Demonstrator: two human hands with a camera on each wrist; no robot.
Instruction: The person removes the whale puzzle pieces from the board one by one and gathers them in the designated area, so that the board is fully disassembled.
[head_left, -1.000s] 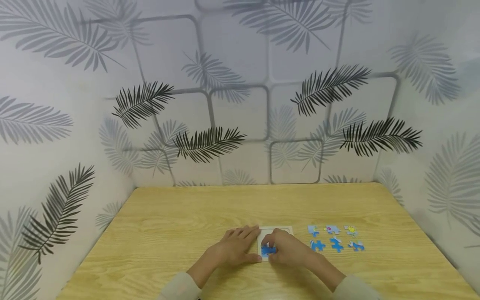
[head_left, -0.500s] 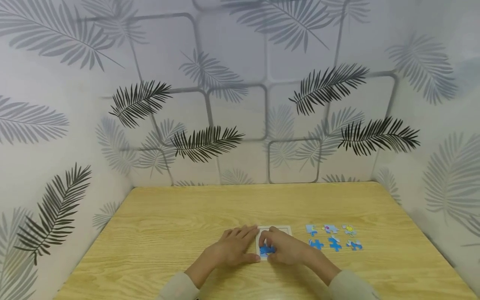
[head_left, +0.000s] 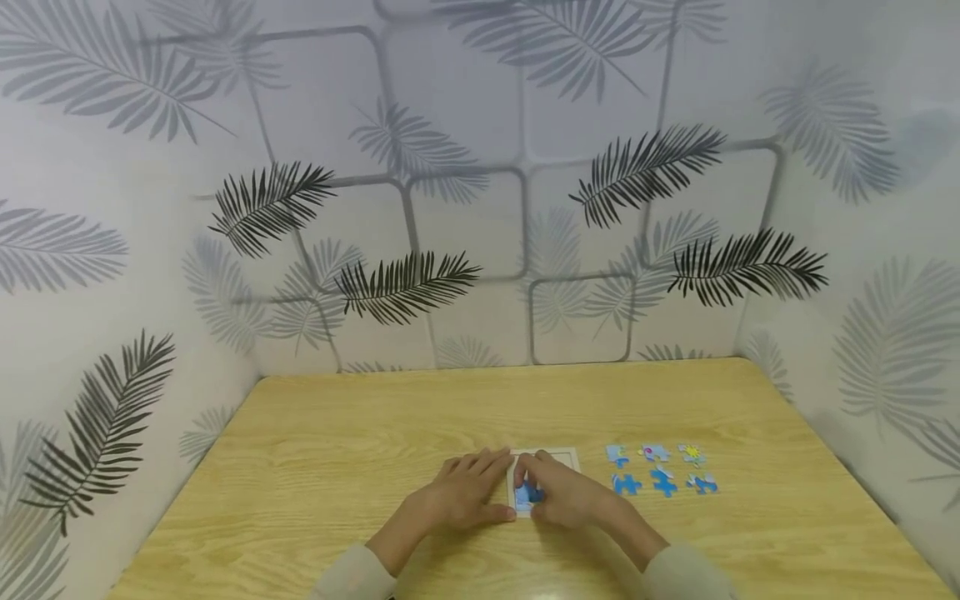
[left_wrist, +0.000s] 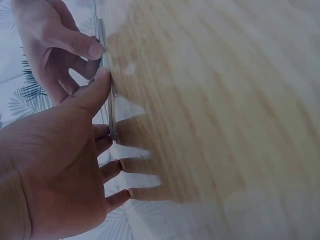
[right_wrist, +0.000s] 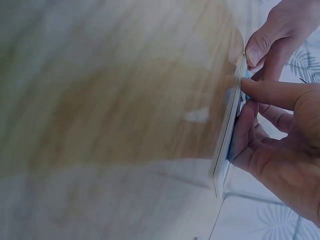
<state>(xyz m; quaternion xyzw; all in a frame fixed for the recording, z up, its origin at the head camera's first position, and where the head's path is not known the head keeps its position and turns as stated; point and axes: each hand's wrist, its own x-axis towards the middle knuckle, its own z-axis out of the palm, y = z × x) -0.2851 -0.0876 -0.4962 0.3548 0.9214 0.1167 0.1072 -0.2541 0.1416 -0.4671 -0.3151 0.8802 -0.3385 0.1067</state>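
A small pale puzzle frame (head_left: 576,457) lies on the table in the head view, partly covered by both hands. My left hand (head_left: 467,492) rests at its left side, fingers extended, the thumb touching the lower left corner. Over the frame, my right hand (head_left: 570,493) curls its fingers and pinches a blue puzzle piece (head_left: 535,492) at the lower left of the tray. In the right wrist view, thumb and fingers of the right hand (right_wrist: 285,130) meet low against the frame (right_wrist: 227,135). Much of the piece is hidden, so I cannot tell whether it is seated.
Right of the frame, several loose puzzle pieces lie in two rows, among them a piece with a yellow sun (head_left: 692,453) and a blue piece (head_left: 663,482). The wood-grain table (head_left: 360,433) meets leaf-patterned walls (head_left: 480,317) behind and at both sides.
The head view has shifted slightly. My right fingers have moved a little over the blue piece, and lighter blue now shows at its left. The left hand keeps its place on the frame.
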